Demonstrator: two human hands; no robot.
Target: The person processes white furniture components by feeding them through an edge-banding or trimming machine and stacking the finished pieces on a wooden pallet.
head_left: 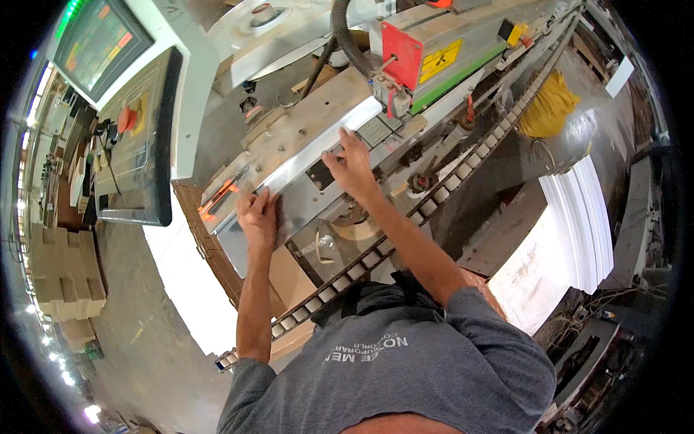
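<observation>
A long shiny metal-looking strip (311, 158) runs diagonally along the bed of a machine. My left hand (258, 217) is at its near left end, fingers curled over the edge; their undersides are hidden. Farther right, my right hand (352, 170) reaches over the flat grey plate (295, 206) with bent fingers. Its index fingertip meets the strip, and the thumb stands apart beside a dark square opening (318, 175). Nothing shows between that finger and thumb. An orange-handled tool (219, 199) lies just left of my left hand.
A control panel with a screen (103, 45) stands at the upper left. Beyond my right hand are a red guard (401, 56) and a grey hose (347, 36). A roller chain track (372, 258) passes close to my body. White panels (538, 267) are stacked at right, boards (65, 271) at left.
</observation>
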